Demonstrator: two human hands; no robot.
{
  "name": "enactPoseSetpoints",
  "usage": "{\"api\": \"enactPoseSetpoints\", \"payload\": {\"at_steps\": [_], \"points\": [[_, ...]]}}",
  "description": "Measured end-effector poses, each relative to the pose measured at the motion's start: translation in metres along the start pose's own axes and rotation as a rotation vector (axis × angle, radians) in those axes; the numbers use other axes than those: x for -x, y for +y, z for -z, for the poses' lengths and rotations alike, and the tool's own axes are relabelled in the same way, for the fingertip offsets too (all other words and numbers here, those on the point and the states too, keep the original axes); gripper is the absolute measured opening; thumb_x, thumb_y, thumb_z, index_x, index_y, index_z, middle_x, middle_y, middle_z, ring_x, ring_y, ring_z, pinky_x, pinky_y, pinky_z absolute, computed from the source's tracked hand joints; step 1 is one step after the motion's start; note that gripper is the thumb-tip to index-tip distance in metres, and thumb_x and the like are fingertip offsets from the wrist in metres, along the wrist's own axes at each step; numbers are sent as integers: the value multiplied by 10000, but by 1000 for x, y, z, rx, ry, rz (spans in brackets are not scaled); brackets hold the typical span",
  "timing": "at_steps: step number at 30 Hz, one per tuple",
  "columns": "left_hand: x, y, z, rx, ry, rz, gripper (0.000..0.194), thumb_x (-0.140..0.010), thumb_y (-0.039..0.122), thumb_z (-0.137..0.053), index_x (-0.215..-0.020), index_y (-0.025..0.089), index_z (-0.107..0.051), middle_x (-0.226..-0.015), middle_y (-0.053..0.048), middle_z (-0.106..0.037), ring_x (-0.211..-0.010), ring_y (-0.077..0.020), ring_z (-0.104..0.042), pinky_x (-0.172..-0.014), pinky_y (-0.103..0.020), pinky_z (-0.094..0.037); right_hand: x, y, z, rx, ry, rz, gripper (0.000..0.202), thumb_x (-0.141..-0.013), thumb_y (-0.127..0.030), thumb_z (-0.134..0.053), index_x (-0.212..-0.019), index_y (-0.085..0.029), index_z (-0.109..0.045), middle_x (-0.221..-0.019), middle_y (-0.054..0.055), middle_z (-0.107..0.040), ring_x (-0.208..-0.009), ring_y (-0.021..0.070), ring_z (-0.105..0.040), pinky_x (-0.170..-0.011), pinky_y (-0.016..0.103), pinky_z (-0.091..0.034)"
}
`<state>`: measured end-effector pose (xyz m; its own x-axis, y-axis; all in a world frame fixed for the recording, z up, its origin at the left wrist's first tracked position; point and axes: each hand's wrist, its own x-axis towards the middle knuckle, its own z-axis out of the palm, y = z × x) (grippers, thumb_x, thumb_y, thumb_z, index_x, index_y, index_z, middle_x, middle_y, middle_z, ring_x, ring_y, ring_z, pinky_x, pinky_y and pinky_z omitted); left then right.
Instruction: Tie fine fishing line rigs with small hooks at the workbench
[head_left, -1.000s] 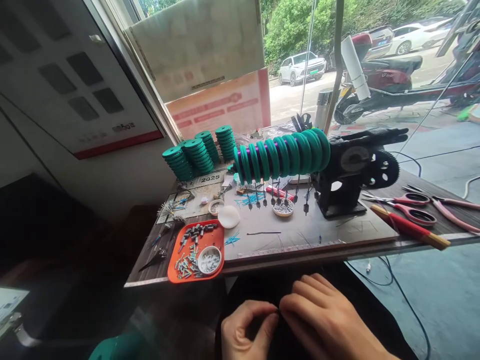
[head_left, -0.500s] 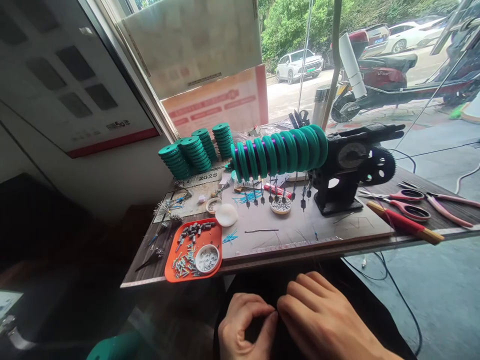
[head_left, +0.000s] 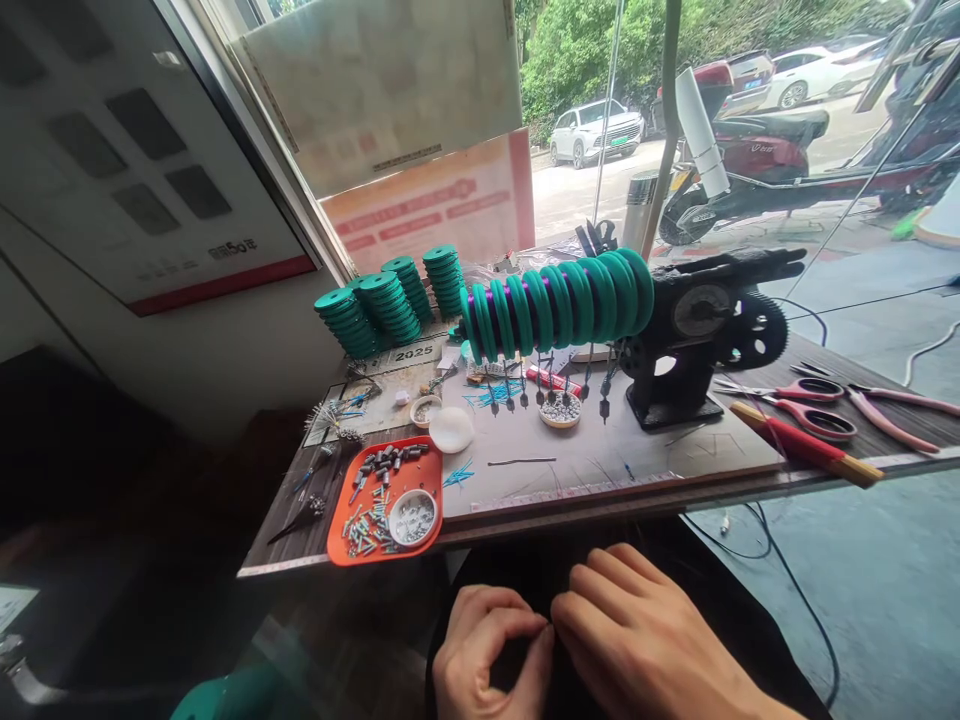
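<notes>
Over my lap, below the table's front edge, my left hand pinches with thumb and forefinger; whatever lies between the tips is too small to name. Against those fingertips my right hand is closed, its back toward me and its thumb hidden. Beyond both hands stands a black geared winder, its shaft carrying a row of green spools with purple line between them. Dark weights on short wires hang beneath the spools. An orange tray to the left holds dark cylinders, small pins and a white dish of shiny bits.
Stacked green spools stand at the back left. On the board are a dish of beads, a white lid and blue pieces. Scissors, pliers and a red-handled tool lie at right.
Both hands keep almost the same pose, with their fingertips together. The whole view has shifted very slightly.
</notes>
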<state>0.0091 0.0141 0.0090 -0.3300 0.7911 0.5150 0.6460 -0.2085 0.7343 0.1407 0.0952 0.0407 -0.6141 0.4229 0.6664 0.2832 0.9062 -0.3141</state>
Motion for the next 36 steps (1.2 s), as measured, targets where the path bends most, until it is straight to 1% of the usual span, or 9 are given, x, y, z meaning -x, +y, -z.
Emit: {"api": "enactPoseSetpoints", "payload": {"at_steps": [3, 8, 11, 26, 36], "points": [[0, 0, 0, -50, 4, -38, 111, -725, 120, -624, -673, 217, -615, -670, 33, -601, -646, -109, -556, -586, -203, -439, 0, 0, -1, 19, 21, 7, 276, -794, -42, -393, -579, -184, -490, -538, -13, -486, -507, 139, -355, -549, 265, -243], [-3, 1, 2, -128, -1, -132, 129, -726, 91, -597, -675, 208, -593, -669, 23, -590, -660, -116, -536, -596, -209, -439, 0, -1, -3, 32, 19, 17, 271, -788, -42, -398, -575, -185, -484, -534, -12, -482, -508, 140, -355, -548, 266, -241], [-4, 1, 3, -148, -5, -166, 124, -730, 91, -592, -692, 208, -593, -675, 17, -589, -668, -124, -528, -599, -220, -439, -1, -1, -4, 26, 23, 21, 260, -786, -48, -410, -579, -189, -480, -529, -15, -479, -505, 139, -355, -545, 268, -235], [-3, 2, 4, -194, -19, -168, 126, -733, 98, -583, -695, 218, -588, -693, 7, -599, -684, -147, -533, -604, -250, -446, -1, -1, -6, 16, -6, 39, 233, -755, -42, -416, -581, -188, -468, -512, -23, -487, -491, 133, -357, -552, 271, -235], [-3, 4, 5, -218, -14, -183, 141, -740, 85, -563, -685, 212, -585, -686, -2, -599, -671, -155, -533, -592, -270, -449, 1, -2, -6, 35, -19, 49, 253, -788, -49, -403, -582, -190, -447, -516, -27, -479, -489, 133, -363, -553, 273, -235]]}}
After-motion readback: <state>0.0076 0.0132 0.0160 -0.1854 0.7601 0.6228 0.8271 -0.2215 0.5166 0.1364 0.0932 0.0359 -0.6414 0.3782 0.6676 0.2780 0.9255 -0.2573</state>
